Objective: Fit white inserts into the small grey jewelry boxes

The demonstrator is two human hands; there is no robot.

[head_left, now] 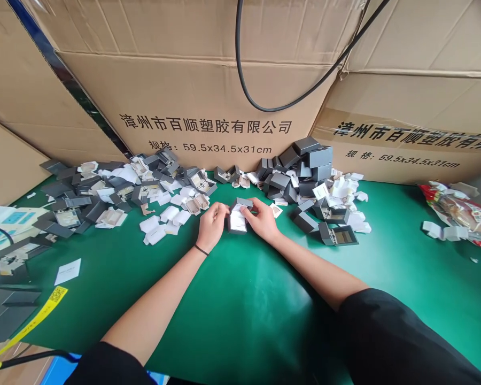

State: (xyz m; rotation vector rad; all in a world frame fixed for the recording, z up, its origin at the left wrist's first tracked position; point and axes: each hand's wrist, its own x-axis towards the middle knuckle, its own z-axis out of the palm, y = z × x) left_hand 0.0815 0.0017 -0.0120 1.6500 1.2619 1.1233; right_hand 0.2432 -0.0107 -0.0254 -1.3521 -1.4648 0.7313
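In the middle of the green table, a small dark grey box (238, 231) stands between my hands with its lid up. A white printed card insert (238, 220) shows inside it. My right hand (262, 218) grips the box from the right, thumb over the white insert. At the box's left edge, my left hand (213, 227) has its fingers curled and pinched together; whether something small is in them is hidden. Folded white card pieces (170, 216) lie just left of my left hand, and an open grey box (339, 234) lies to the right.
Heaps of grey boxes and white inserts stand at the left (92, 203) and right (304, 166) along large cardboard cartons (208, 91). A black cable (260, 108) hangs in front. A red plastic packet (460, 214) lies far right, a yellow strap (36, 321) at lower left.
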